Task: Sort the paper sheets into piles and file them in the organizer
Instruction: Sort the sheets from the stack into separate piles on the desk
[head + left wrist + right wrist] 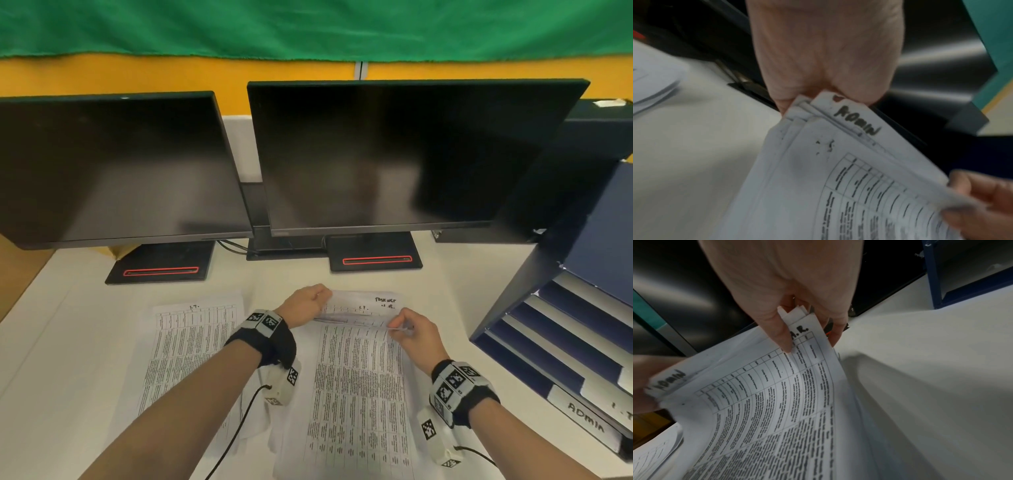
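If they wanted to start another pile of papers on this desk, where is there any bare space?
Bare desk lies between the held stack and the blue organizer, in front of the right monitor's base. Another strip runs left of the flat pile, toward the desk's left edge. The middle is crowded: both hands and papers fill it.

- The right hand (781, 288) is pinching the top right corner of a stack of printed sheets (777, 402), thumb (777, 331) lying on top and fingers curling beneath.
- A handwritten mark ending in "R." (800, 331) is showing just beside the thumb.
- The left hand (643, 386) is gripping the opposite corner at the picture's left edge, where "ADMIN" (670, 378) is showing, blurred.
- The sheets are bowing upward off the white table (931, 369), casting a shadow to their right.
- A dark monitor (684, 288) is standing behind.
- A blue organizer (935, 280) is sitting at the top right.
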Motion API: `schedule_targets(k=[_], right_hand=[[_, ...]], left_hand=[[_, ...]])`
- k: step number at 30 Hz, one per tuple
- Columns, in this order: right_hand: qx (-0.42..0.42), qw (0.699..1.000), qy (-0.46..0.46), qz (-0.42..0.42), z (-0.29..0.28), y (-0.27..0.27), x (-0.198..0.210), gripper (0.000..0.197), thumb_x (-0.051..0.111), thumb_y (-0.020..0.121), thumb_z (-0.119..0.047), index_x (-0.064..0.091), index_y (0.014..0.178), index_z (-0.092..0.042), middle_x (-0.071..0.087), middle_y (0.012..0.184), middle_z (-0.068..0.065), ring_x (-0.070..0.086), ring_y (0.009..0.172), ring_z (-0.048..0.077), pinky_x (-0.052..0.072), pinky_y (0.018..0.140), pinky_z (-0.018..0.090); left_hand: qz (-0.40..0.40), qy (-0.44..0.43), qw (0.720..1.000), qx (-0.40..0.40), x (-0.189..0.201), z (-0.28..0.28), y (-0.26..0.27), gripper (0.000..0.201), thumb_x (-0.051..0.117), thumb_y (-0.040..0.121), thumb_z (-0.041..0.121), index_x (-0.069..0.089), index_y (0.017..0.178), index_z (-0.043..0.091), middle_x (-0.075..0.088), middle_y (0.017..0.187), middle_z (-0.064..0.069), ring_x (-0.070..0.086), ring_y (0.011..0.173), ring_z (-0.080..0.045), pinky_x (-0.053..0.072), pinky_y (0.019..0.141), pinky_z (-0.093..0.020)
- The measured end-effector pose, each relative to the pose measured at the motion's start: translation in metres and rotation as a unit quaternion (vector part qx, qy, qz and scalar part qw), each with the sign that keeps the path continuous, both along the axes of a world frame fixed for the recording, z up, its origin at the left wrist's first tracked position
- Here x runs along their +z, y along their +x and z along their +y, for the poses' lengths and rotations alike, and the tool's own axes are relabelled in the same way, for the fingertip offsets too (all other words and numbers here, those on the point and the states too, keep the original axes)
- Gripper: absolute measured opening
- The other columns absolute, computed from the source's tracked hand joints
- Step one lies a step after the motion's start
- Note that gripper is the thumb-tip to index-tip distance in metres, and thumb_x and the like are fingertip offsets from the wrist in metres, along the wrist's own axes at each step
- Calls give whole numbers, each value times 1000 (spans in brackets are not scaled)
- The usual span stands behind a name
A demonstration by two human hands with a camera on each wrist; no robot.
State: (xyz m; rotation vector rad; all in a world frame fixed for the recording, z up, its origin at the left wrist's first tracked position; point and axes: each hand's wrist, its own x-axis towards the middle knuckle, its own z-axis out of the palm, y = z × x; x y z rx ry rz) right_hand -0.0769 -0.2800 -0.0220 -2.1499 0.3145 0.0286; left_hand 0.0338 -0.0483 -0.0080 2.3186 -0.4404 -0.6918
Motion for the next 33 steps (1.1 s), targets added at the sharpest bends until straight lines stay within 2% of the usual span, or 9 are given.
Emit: schedule_targets(k=[2,5,11,15,18,25,28,31,33], right_hand=[[11,1000,-11,10,-3,0,-3,22,65,80,-3,60,70,-22,65,86,0,56,86,6,39,76,14],[15,999,-35,20,-5,-1,-8,23,69,77,-10,61,72,-31,63,94,5,59,92,15,44,87,28],[6,1000,2,-5,2,-4,4,11,64,81,0,62,76,-9,62,83,-8,51,85,-2,36,73,11],[7,1000,17,-3,3,-3,5,7,64,81,1,62,78,-5,61,82,-8,50,84,-6,35,81,22],[9,1000,16,-12,3,-3,6,9,64,80,1,61,77,-7,59,79,-8,50,80,-5,36,70,15],[-8,1000,18,-17,-1,0,3,8,62,82,-2,61,78,-9,59,78,-3,50,77,3,34,64,13],[-13,999,25,-19,-4,2,1,9,62,82,-3,60,78,-10,64,86,-1,51,85,-3,33,70,10],[-13,999,41,-19,-3,1,-1,8,61,82,-1,59,80,-8,62,85,-3,53,85,2,35,70,12],[-24,998,58,-21,-3,2,-3,11,62,81,1,56,81,-9,61,87,-5,53,86,5,37,73,17]], left_hand=[[-65,92,993,-43,-4,-4,3,37,31,101,25,41,135,18,42,121,-12,55,102,-30,44,96,-38],[-129,154,976,-83,-8,-7,4,38,37,96,16,41,134,15,35,123,-12,58,94,-30,50,85,-36],[-267,205,932,-135,-11,-5,1,26,36,96,21,56,111,13,56,107,-8,52,95,-22,46,76,-32],[-346,216,902,-140,-9,-3,-1,24,42,95,22,61,108,14,57,107,-5,49,97,-21,45,75,-32],[-382,217,881,-178,-5,-2,-2,21,45,95,25,60,104,13,56,106,-5,48,99,-23,40,81,-34],[-321,148,930,-102,5,-2,-7,20,39,99,27,51,97,11,62,98,-9,55,83,-23,38,70,-31],[-211,86,974,-7,4,-2,-7,22,47,95,34,47,88,14,64,88,-8,54,73,-22,36,62,-30],[-64,85,994,8,1,1,-5,30,63,85,38,60,99,12,61,93,-3,56,83,-20,40,67,-27],[-53,70,996,15,1,2,-3,28,63,86,27,65,107,8,63,106,-6,58,97,-23,41,74,-25]])
